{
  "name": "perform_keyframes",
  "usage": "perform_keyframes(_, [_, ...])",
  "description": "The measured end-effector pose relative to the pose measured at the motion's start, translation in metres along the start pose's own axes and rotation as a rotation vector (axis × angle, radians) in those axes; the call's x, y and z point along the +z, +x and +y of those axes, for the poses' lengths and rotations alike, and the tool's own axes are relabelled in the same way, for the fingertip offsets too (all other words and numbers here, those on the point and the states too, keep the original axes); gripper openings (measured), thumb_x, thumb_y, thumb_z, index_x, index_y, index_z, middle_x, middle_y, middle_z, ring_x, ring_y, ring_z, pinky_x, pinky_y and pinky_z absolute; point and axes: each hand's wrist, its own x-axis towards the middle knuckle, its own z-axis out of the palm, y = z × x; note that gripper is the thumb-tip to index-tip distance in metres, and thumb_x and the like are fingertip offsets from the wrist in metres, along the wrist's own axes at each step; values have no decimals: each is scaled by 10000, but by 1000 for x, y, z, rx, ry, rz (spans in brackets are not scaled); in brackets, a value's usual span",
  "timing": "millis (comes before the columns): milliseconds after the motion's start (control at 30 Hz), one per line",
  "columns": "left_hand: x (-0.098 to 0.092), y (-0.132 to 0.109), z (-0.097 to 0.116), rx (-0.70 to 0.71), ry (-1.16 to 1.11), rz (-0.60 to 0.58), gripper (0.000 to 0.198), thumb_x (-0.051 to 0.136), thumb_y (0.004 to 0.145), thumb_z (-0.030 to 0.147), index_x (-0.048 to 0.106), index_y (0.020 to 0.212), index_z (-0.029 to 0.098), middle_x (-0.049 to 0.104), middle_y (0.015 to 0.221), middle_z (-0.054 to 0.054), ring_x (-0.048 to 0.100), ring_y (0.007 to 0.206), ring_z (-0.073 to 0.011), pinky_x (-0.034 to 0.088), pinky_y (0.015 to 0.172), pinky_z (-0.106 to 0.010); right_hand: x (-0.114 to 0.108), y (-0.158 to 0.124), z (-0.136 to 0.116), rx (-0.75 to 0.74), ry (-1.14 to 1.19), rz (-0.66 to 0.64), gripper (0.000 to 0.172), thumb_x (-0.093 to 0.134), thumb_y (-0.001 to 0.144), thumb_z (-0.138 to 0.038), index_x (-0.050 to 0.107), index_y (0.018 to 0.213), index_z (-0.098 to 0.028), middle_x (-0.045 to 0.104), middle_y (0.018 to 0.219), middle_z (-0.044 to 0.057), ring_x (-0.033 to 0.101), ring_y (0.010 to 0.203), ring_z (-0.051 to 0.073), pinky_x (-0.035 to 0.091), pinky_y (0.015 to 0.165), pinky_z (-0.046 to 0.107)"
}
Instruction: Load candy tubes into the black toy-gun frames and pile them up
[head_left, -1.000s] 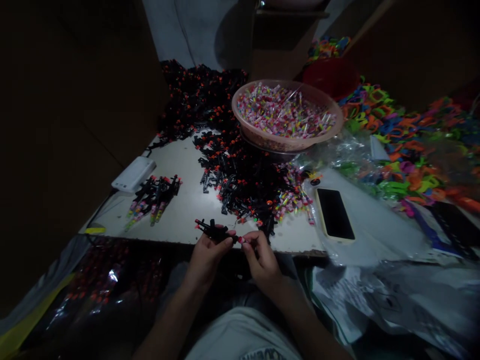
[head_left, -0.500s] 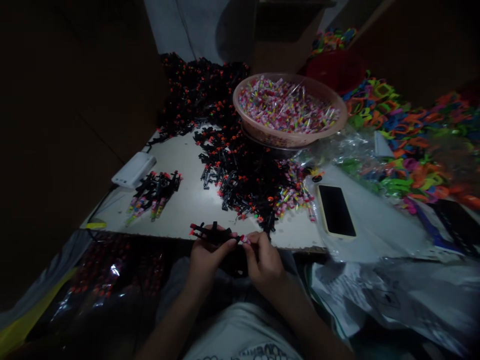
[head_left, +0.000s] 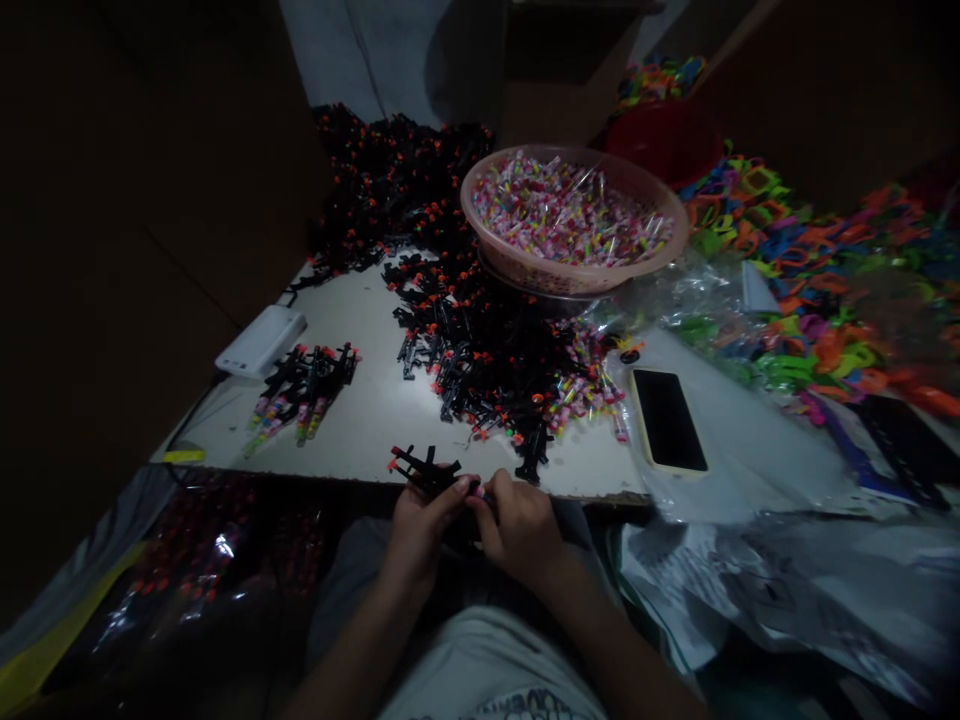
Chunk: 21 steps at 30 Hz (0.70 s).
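Observation:
My left hand [head_left: 421, 525] is closed around black toy guns [head_left: 424, 472] with orange-red tips, held just off the table's front edge; how many is hard to see. My right hand [head_left: 523, 528] pinches a small pink-and-white wrapped tube [head_left: 478, 490], mostly covered by my fingers, against the rear end of a gun. Beyond my hands lies a heap of black toy guns [head_left: 487, 350], bordered on its right by loose colourful tubes [head_left: 585, 385]. To the left, a small group of guns [head_left: 319, 375] has similar tubes fitted at their near ends.
A pink basin [head_left: 574, 268] full of wrapped tubes stands at the back. A phone [head_left: 670, 420] lies on the right on plastic sheeting, with colourful plastic pieces [head_left: 817, 250] heaped beyond. A white power bank [head_left: 261, 342] sits at the left edge. Bags of guns [head_left: 225, 560] lie below the table.
My right hand has moved in closer to my left, and less of the pink tube shows between them. The held guns have shifted slightly right. The view has moved slightly.

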Motion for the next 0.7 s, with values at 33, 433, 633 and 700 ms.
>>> perform_keyframes(33, [0, 0, -2, -11, -4, 10, 530, 840, 526, 207, 557, 972, 168, 725, 812, -33, 697, 808, -177, 541, 731, -254, 2, 0, 0, -14, 0, -12, 192, 376, 930, -277, 479, 792, -193, 585, 591, 49, 548, 521, 187, 337, 529, 293])
perform_keyframes(433, [-67, 68, 97, 791, 1047, 340, 381, 581, 766, 428, 635, 1006, 136, 620, 914, -96, 613, 865, -245, 505, 801, -391, -38, 12, 92, 303, -83, -2, 262, 434, 931, -332, 612, 1069, -199, 641, 990, 99, 594, 870, 238, 406, 726, 346])
perform_keyframes(633, [-91, 94, 143, 831, 1577, 656, 586, 476, 843, 410, 458, 1351, 121, 445, 1323, -218, 421, 1213, -383, 342, 982, -554, -30, 9, 108, 320, -317, -83, 233, 481, 915, -314, 600, 1084, -206, 629, 1017, 101, 585, 887, 260, 341, 702, 357])
perform_keyframes(700, [-82, 93, 127, 869, 1629, 609, 599, 484, 846, 412, 426, 1372, 131, 377, 1403, -213, 356, 1275, -389, 303, 1008, -564, -29, 9, 106, 336, -344, -88, 203, 490, 910, -324, 597, 1024, -193, 628, 992, 101, 586, 877, 262, 339, 704, 359])
